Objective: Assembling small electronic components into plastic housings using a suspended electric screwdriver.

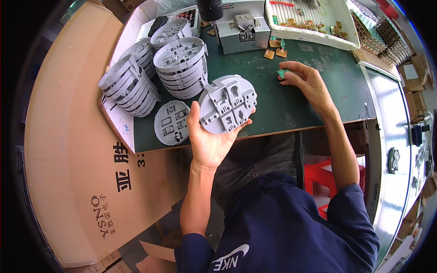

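My left hand (211,145) is wrapped round the rim of a round grey plastic housing (233,102), held tilted above the table's front edge. Its molded face, with slots and raised compartments, is turned up. To the right, over the green tabletop, my right hand (307,82) pinches a small green circuit board (282,73) between thumb and fingertips. A flat grey disc (172,123) with cutouts lies beside my left hand. Beyond it rise stacks of similar grey housings (182,68). Several small boards (275,43) lie on the table, farther off than my right hand.
A grey metal machine (243,34) stands at the back of the green table (268,104). Right of it is a white foam tray (314,34) with small boards in it. A large cardboard sheet (73,150) flanks the left side. A red stool (318,177) is under the table.
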Demonstrator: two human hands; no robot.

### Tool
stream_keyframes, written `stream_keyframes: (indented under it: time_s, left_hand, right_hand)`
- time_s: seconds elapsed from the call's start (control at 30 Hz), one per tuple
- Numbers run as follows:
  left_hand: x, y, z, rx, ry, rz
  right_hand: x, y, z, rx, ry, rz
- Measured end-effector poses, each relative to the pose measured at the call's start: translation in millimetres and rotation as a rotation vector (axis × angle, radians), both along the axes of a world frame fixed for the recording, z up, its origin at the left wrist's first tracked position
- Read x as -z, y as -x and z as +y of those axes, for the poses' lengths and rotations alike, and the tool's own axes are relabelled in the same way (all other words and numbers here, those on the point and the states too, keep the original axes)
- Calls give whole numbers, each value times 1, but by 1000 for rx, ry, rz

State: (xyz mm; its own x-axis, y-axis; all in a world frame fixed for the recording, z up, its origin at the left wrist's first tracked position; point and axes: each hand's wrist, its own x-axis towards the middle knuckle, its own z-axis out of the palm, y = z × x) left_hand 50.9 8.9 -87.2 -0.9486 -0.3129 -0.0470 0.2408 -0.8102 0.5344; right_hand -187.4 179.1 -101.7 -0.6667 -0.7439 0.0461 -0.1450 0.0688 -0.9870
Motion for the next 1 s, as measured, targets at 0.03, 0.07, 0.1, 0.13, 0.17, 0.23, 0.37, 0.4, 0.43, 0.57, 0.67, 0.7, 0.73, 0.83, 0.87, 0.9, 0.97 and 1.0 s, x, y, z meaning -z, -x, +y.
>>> stream_keyframes:
  time_s: [0.03, 0.07, 0.1, 0.13, 0.17, 0.23, 0.37, 0.4, 0.43, 0.57, 0.67, 0.7, 0.73, 0.83, 0.87, 0.9, 0.97, 1.0]
  left_hand:
    - [1, 0, 0, -3, 3, 3]
    - [2, 1, -1, -4, 6, 7]
    - [2, 1, -1, -3, 7, 5]
    - [1, 1, -1, -5, 9, 3]
    - [0, 0, -1, -6, 10, 0]
    - [-1, 0, -2, -10, 2, -8]
    - [0, 1, -2, -35, 14, -47]
    - [0, 0, -2, -36, 14, -47]
    - [0, 0, -2, -35, 25, -47]
    - [4, -3, -3, -33, 70, -8]
    - [7, -5, -6, -15, 81, 28]
    - [7, -5, -6, -14, 82, 26]
    - [8, -4, -7, -8, 90, 33]
    - [8, -4, -6, 11, 92, 53]
    - [8, -3, -5, 21, 83, 68]
    - [7, -2, -4, 22, 85, 67]
    - [6, 0, -3, 14, 199, 14]
    - [5, 0, -3, 9, 202, 13]
  right_hand:
    - [1, 0, 0, -1, 2, -2]
    - [2, 0, 0, 10, -34, 47]
    - [3, 0, 0, 21, -71, 98]
    - [0, -3, -2, 19, -68, 96]
    - [-4, -8, -4, 57, -119, 201]
    - [-7, -12, -4, 99, -170, 306]
    - [-6, -13, -2, 55, -183, 561]
    - [-6, -14, -2, 34, -197, 668]
    - [-4, -14, -1, 36, -198, 668]
    - [-1, -16, 2, 94, -163, 936]
    - [-3, -16, 8, 136, -186, 1065]
    - [-3, -15, 10, 131, -193, 1004]
    - [-2, -15, 12, 133, -193, 1001]
    - [0, -13, 19, 135, -189, 1019]
    - [0, -12, 21, 142, -192, 1024]
    - [0, -12, 23, 148, -195, 1029]
    - [3, -10, 24, 168, -181, 1015]
    - [4, -9, 24, 185, -170, 1004]
